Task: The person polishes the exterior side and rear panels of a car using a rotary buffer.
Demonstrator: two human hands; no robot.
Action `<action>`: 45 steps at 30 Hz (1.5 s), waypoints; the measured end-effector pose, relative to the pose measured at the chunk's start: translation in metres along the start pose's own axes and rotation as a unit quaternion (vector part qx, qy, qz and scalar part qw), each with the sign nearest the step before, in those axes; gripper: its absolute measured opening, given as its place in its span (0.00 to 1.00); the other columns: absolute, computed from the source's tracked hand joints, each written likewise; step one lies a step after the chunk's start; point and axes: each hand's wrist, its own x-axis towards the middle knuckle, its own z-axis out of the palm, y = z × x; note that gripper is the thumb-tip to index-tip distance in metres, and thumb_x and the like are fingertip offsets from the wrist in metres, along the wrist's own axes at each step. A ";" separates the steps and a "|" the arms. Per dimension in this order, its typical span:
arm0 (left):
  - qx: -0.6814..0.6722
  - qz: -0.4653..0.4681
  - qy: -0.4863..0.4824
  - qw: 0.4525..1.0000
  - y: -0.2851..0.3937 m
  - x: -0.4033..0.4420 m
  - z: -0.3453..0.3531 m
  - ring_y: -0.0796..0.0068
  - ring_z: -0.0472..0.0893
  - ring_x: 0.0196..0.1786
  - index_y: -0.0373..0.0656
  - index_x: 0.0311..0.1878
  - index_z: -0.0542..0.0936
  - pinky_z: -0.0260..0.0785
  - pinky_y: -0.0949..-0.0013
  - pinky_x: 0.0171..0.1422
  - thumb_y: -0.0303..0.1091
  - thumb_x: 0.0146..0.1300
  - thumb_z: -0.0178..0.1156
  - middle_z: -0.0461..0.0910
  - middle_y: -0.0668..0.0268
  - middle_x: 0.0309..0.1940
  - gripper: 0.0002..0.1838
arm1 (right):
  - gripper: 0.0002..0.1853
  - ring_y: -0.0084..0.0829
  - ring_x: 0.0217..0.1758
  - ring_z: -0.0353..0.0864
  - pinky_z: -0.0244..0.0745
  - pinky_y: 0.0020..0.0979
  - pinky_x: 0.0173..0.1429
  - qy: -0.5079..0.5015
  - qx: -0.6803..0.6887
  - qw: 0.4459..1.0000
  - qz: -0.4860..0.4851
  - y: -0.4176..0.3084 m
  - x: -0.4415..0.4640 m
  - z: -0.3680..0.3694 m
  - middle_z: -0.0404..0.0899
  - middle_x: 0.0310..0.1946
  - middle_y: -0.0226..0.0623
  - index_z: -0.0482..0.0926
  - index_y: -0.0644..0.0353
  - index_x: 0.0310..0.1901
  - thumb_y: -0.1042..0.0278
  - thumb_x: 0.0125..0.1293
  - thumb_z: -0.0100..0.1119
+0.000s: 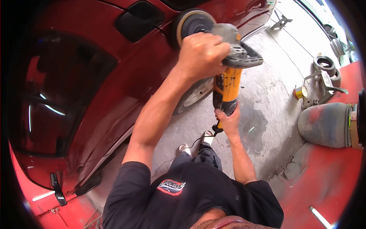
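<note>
Head view: hands [204,51] hold polisher [231,84] beside open floor [267,84].

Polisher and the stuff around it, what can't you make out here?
All in the head view:
- Working face of the pad: turned toward the red car, hidden behind the pad's back.
- Any switch on the polisher beneath the right hand: covered by that hand.
- Full wheel: partly hidden by the left arm.
- Label on the can: too small to read.
- Whole car: cut off by the top edge.
</note>
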 end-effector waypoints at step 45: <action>0.017 0.001 -0.095 0.995 -0.066 0.165 0.296 0.67 0.72 0.19 0.46 0.23 0.75 0.64 0.65 0.24 0.27 0.47 0.73 0.66 0.68 0.17 0.12 | 0.47 0.33 0.55 0.86 0.78 0.35 0.64 -0.078 0.061 0.994 0.049 0.020 0.294 -0.172 0.85 0.54 0.43 0.65 0.65 0.71 0.67 0.49 0.81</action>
